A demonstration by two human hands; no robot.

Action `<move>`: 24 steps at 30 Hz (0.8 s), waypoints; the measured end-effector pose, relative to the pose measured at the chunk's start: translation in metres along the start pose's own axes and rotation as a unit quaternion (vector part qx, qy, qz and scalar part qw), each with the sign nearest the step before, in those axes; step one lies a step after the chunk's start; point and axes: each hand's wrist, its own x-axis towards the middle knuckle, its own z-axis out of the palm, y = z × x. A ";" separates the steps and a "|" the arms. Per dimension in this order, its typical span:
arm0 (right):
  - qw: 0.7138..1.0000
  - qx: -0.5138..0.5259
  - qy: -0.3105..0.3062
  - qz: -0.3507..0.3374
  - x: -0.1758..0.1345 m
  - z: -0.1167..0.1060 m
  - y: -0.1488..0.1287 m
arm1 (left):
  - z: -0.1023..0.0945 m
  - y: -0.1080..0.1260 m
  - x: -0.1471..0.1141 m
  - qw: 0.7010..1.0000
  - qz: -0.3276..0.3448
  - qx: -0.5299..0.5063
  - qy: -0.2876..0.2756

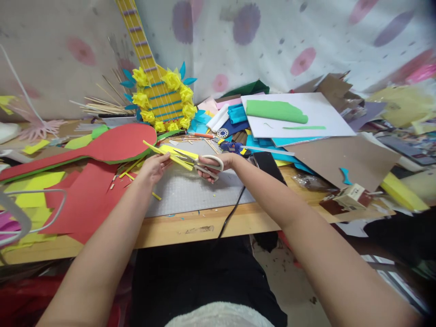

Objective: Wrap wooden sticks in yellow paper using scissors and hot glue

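My right hand [211,167] is closed round the handles of a pair of scissors [218,162], whose blades point left. Those blades lie across a yellow paper strip [182,162], in front of a wider yellow piece [177,151]. My left hand [157,167] pinches the yellow paper near its left part, with a narrow end sticking out above the fingers. Both hands are over a grey cutting mat [190,190]. Just left of my left hand, thin yellow scraps [131,169] lie on red sheets [91,195].
A red guitar-shaped cutout [119,143] lies left. Behind stands a yellow paper guitar [166,100] with yellow flowers. A blue glue gun [231,146], a black phone [267,165] and its nearby black cable [230,215] are right of the mat. Green paper [275,111] rests on white board [327,113].
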 end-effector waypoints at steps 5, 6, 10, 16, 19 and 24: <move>1.000 -0.001 0.008 -0.005 -0.002 0.015 0.004 | 0.001 0.004 -0.004 1.000 -0.009 -0.028 0.008; 1.000 0.000 0.012 -0.007 -0.002 0.017 0.004 | 0.000 0.002 -0.005 0.999 -0.008 -0.029 0.012; 1.000 -0.001 0.029 -0.007 0.000 0.022 0.005 | -0.002 -0.006 -0.007 0.999 0.012 -0.031 0.028; 0.998 -0.039 0.042 0.002 -0.001 0.019 0.002 | -0.001 -0.013 -0.009 0.998 0.014 -0.065 0.019; 0.996 -0.078 0.045 0.014 0.001 0.015 -0.001 | 0.001 -0.015 -0.012 0.998 0.019 -0.066 0.008; 0.990 -0.126 0.068 0.021 0.010 0.006 -0.006 | 0.005 -0.020 -0.016 0.998 0.026 -0.060 0.012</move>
